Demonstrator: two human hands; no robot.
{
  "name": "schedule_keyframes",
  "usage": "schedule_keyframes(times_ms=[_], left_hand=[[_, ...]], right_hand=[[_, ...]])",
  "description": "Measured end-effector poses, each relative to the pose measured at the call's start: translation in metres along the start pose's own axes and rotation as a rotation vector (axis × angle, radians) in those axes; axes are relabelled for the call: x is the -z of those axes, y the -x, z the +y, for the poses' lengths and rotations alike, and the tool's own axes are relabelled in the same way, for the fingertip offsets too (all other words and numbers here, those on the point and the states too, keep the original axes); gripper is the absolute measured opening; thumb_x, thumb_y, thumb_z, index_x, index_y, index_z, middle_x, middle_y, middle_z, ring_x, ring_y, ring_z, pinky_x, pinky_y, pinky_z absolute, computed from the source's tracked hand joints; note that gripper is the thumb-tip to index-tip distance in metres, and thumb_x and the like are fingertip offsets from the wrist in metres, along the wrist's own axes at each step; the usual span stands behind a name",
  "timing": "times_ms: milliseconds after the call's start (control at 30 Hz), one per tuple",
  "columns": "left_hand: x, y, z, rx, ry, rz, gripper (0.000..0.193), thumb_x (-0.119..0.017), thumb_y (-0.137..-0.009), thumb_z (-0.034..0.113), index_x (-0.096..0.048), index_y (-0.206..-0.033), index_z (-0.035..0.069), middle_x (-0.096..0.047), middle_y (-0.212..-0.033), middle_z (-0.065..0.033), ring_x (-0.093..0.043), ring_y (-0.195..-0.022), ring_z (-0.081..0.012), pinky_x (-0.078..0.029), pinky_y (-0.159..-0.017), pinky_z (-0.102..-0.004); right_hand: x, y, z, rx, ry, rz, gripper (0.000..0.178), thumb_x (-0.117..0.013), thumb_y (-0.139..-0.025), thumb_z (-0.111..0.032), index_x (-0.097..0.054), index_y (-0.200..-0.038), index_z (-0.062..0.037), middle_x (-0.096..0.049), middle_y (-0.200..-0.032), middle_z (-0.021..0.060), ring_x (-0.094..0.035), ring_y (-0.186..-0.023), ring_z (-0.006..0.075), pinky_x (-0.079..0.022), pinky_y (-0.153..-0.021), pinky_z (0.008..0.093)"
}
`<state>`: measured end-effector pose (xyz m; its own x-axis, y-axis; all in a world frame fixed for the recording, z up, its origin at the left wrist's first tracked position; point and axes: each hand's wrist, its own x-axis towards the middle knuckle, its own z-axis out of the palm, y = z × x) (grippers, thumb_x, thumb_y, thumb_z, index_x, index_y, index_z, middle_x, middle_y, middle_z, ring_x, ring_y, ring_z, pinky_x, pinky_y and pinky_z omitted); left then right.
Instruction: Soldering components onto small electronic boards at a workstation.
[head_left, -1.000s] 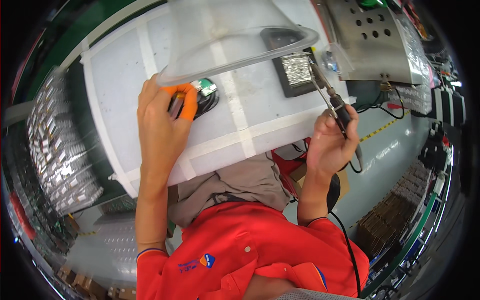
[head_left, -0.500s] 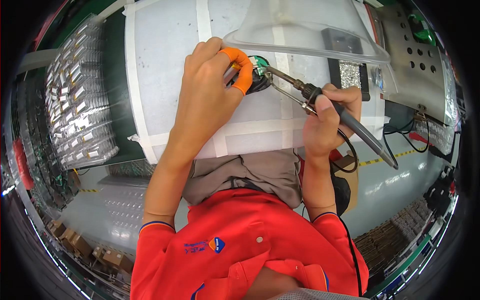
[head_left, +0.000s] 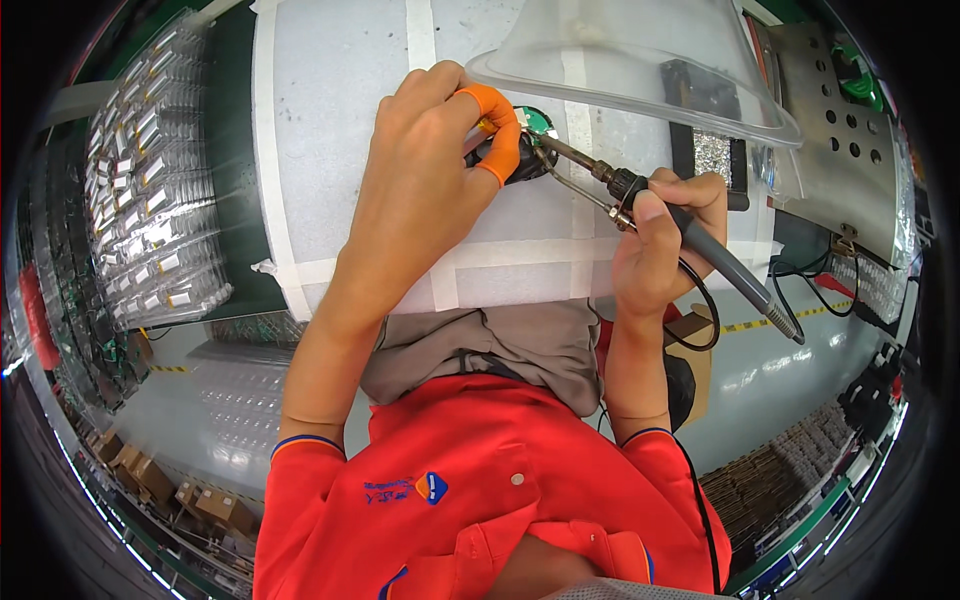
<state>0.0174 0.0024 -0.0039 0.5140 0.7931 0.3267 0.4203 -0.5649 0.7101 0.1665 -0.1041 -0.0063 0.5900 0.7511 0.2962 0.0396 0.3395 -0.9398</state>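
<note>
A round green circuit board [head_left: 538, 121] sits in a small black housing [head_left: 527, 166] on the white-covered bench. My left hand [head_left: 422, 150] is closed over its left side, with orange finger cots on thumb and forefinger. Between those fingers shows part of a small silver battery [head_left: 478, 136] with a yellow-orange end; the fingertips' exact contact is hidden. In my right hand [head_left: 662, 232] is a grey-handled soldering iron [head_left: 716, 252], gripped like a pen. A thin metal feed tube [head_left: 580, 190] runs alongside it. Tip and tube end meet at the board's lower right edge.
A clear plastic hood [head_left: 640, 100] hangs over the bench's far right. Beneath it stands a black box [head_left: 738, 172] of silvery metal shavings, beside a perforated metal panel [head_left: 835, 130]. Stacked clear trays [head_left: 150, 190] with silver batteries stand left. The iron's black cable [head_left: 712, 318] loops below my right hand.
Bench, hood and both hands sit slightly farther right in the picture. The iron's tip stays at the board, and both hands keep their grips.
</note>
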Motion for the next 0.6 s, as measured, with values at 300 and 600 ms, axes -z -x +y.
schedule_keyframes(times_ms=[300, 600], left_hand=[[0.0, -0.001, 0.0, -0.019, -0.024, -0.012, 0.012, -0.069, -0.066, -0.002, -0.064, -0.077, -0.001, -0.051, -0.074, -0.0095, -0.05, -0.072, -0.0272, -0.04, -0.066, -0.0364], [0.01, -0.005, 0.006, -0.007, -0.095, -0.11, 0.014, -0.068, -0.074, -0.002, -0.065, -0.087, -0.002, -0.061, -0.09, -0.0161, -0.06, -0.079, -0.0304, -0.052, -0.071, -0.0333]], right_hand=[[0.001, 0.005, -0.003, 0.068, 0.061, 0.005, 0.01, -0.052, -0.073, 0.003, -0.045, -0.078, -0.001, -0.037, -0.072, 0.0023, -0.034, -0.061, 0.0088, -0.031, -0.057, 0.0225], [0.0, 0.003, -0.001, 0.057, 0.051, 0.016, 0.009, -0.051, -0.073, 0.003, -0.045, -0.08, -0.0003, -0.036, -0.072, 0.0021, -0.034, -0.061, 0.0083, -0.031, -0.056, 0.0226]])
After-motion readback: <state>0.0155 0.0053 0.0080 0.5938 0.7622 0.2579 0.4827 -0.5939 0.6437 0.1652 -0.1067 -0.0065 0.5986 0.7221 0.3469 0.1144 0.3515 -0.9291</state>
